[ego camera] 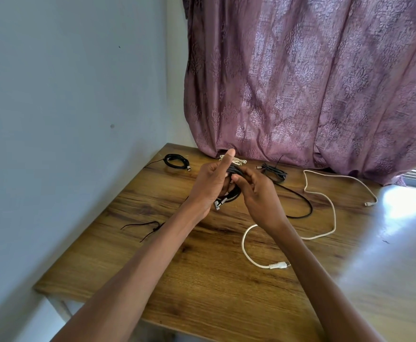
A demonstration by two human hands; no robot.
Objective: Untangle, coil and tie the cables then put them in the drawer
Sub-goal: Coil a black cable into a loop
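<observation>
Above the wooden table, my left hand grips a coiled black cable, its forefinger pointing up. Silver plugs of this coil hang below the palm. My right hand pinches the same coil from the right side. A tied black coil lies at the far left corner. A small white bundle lies behind my hands. Another black cable lies bunched at the back, its tail looping toward the right. A long white cable sprawls loose over the right half. No drawer is visible.
A thin black tie string lies near the table's left edge. A purple patterned curtain hangs over the table's back edge. A pale wall runs along the left. Shiny floor shows at the right.
</observation>
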